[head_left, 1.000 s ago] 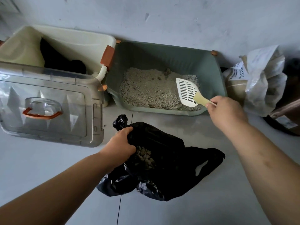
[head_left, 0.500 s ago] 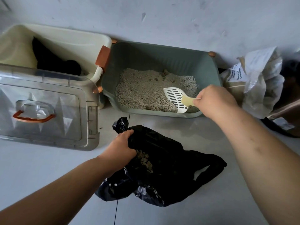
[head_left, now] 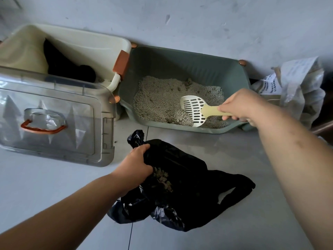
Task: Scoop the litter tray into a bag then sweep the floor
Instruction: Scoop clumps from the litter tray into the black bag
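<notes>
White scoop [head_left: 193,110] in litter tray [head_left: 180,66], gripped by right hand [head_left: 242,105], left hand [head_left: 135,164] clutching black bag [head_left: 191,188]

1. Grey tile floor [head_left: 252,177], with one grout line [head_left: 130,237] running toward me.
2. Along the wall: cream bin [head_left: 90,46], green litter tray [head_left: 180,65] just beside it, printed sack [head_left: 297,87] to the right.
3. Clear lid [head_left: 54,105] in front of the bin.
4. Black bag [head_left: 189,186] nearest me, lying over the grout line, apart from the tray.

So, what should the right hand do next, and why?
Probably slide the slotted scoop under the heaped litter beside it and lift; the right hand holds it low in the litter tray, and the left hand holds the black bag open.
</notes>
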### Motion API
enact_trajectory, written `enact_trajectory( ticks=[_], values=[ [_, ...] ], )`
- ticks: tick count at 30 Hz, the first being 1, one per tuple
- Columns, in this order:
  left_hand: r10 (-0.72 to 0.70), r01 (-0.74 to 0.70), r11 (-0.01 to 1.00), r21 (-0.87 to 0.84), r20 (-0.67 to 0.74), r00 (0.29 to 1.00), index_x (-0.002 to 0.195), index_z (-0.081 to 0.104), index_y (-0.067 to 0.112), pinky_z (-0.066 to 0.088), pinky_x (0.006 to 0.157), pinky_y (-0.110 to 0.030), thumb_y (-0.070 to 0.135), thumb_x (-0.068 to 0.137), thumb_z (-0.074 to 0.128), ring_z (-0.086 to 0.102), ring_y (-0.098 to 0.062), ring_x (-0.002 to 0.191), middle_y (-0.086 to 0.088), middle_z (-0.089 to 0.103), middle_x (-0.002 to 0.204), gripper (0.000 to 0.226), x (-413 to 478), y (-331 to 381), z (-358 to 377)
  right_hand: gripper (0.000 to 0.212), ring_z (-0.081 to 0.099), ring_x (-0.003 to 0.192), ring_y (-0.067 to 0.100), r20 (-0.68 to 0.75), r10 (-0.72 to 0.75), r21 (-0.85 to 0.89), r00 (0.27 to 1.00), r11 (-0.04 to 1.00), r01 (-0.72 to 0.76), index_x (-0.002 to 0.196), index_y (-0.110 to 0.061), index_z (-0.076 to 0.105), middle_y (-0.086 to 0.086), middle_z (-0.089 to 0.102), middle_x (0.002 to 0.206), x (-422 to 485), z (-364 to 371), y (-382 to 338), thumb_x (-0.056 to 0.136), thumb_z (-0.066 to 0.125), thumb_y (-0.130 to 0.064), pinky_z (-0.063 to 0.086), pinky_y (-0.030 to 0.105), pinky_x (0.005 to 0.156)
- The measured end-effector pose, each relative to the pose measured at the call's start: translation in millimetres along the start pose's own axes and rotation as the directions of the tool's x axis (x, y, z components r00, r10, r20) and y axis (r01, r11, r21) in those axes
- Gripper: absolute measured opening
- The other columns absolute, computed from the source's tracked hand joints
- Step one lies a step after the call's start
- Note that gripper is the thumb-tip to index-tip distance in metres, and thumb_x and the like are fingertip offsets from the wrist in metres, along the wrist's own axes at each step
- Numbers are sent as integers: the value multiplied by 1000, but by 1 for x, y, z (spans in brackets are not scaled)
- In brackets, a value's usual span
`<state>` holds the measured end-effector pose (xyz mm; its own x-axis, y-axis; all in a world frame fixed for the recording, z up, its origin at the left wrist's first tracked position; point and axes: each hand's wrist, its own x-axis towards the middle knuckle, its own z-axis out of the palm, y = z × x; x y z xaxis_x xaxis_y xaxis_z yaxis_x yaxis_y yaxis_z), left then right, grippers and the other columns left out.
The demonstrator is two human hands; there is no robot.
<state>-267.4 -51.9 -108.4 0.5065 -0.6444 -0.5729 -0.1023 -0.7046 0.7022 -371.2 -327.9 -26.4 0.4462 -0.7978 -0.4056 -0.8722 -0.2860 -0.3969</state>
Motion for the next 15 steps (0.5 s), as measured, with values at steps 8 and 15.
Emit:
enact_trajectory(
  ticks=[8, 15],
  values=[
    [-6, 6, 1000, 11, 9, 1000, 151, 30, 21, 51, 91, -29, 2, 83, 57, 58, -25, 114, -8, 50, 137, 76, 4, -1, 0, 27, 34, 44, 11, 151, 104, 255, 983, 957, -141, 113, 4, 62, 10, 63, 71, 14, 26, 12, 94, 55, -13, 16, 9, 28],
    [-15, 15, 1000, -26, 11, 1000, 151, 30, 22, 49, 80, -22, 0, 83, 56, 60, -23, 111, -6, 50, 138, 76, 7, -6, -2, 18, 34, 48, 12, 227, 128, 311, 965, 930, -197, 109, -5, 61, 8, 63, 72, 27, 52, 13, 95, 51, -12, 16, 9, 27]
  ],
)
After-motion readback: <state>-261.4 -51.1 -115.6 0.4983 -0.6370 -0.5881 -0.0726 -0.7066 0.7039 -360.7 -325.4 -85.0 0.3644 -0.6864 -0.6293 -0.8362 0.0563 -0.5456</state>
